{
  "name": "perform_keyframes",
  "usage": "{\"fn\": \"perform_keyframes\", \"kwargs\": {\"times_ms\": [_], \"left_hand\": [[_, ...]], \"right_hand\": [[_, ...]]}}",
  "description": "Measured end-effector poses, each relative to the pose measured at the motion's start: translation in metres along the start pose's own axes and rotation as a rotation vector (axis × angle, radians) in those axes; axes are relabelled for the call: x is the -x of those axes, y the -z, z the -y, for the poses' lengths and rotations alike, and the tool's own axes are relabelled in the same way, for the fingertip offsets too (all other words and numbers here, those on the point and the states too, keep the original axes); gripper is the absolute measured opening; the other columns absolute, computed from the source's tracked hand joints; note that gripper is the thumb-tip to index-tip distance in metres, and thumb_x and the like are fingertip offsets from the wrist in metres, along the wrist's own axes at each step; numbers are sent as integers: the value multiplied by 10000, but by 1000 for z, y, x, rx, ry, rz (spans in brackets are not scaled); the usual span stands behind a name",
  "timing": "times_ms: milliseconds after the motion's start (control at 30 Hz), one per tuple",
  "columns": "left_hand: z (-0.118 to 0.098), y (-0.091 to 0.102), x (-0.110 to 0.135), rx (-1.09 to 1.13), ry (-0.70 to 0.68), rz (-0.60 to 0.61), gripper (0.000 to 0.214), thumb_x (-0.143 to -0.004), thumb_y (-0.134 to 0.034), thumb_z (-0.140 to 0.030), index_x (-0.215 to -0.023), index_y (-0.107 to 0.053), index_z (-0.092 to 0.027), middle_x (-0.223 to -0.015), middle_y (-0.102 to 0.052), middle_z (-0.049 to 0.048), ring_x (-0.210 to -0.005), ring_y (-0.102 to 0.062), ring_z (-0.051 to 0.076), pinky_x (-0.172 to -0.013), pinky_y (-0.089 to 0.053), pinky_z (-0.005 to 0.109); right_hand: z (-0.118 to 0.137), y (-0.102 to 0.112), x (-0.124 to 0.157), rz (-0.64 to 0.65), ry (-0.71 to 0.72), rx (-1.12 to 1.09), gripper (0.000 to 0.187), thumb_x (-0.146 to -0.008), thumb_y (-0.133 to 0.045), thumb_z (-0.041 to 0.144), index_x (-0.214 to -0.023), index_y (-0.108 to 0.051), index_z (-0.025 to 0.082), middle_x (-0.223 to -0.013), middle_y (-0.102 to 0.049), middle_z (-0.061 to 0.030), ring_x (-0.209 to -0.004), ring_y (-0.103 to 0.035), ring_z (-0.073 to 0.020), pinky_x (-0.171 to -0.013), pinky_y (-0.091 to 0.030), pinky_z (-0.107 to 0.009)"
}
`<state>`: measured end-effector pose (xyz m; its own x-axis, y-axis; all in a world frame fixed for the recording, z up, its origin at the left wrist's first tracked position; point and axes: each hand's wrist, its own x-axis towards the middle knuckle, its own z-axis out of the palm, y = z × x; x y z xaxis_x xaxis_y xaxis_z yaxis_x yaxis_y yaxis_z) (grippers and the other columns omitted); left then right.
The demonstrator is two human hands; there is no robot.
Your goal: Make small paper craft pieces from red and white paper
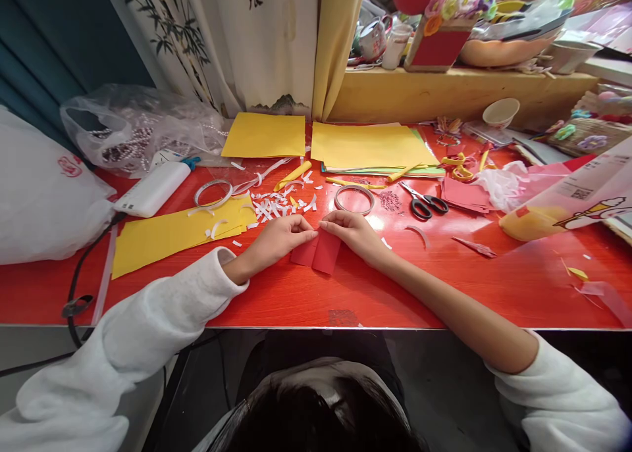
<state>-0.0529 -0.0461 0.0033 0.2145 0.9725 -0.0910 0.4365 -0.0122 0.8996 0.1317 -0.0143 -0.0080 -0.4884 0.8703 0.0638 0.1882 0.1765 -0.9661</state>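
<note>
Two pieces of red paper, or one folded piece, hang just over the red table in front of me; I cannot tell which. My left hand pinches the upper left part between thumb and fingers. At the upper right part, my right hand grips the paper the same way, its fingertips almost touching the left ones. Right behind the hands lies a roll of tape. White paper scraps are strewn beyond my left hand. Black-handled scissors rest beyond my right hand.
Yellow paper strips lie at left, beside another tape roll and a white power bank. Yellow sheets are stacked at the back. To the right are red paper pieces, yellow scissors and a tilted drink cup.
</note>
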Motion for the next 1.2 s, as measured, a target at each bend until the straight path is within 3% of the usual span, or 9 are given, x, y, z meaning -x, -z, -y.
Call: {"fn": "perform_keyframes", "kwargs": {"times_ms": [467,733,1033,1200], "left_hand": [[-8,0,5,-11,-12,42,304,-771,-598,-453,-739,-575,-152,-699,-536,-13,-632,-467,91,-581,-353,218],[-8,3,3,-51,-31,100,313,-782,-591,-463,-717,-570,-158,-654,-516,-22,-583,-427,79,-536,-314,211],[-4,1,4,-119,-45,38,337,-791,-567,-482,-688,-519,-165,-662,-509,-21,-594,-415,84,-554,-313,220],[-6,4,2,-121,-53,109,345,-782,-574,-508,-758,-591,-165,-718,-568,2,-629,-468,100,-573,-338,224]], "right_hand": [[1,1,1,59,15,32,281,-811,-569,433,-765,-584,155,-762,-587,-16,-714,-503,-132,-656,-376,-257],[0,0,2,52,42,79,316,-836,-534,455,-718,-526,162,-687,-491,12,-651,-429,-115,-601,-326,-256],[2,0,1,52,27,79,307,-826,-554,453,-728,-550,163,-717,-531,-1,-684,-458,-124,-632,-350,-259],[0,1,2,40,39,109,302,-846,-528,436,-712,-529,165,-697,-505,6,-661,-437,-117,-609,-337,-255]]}}
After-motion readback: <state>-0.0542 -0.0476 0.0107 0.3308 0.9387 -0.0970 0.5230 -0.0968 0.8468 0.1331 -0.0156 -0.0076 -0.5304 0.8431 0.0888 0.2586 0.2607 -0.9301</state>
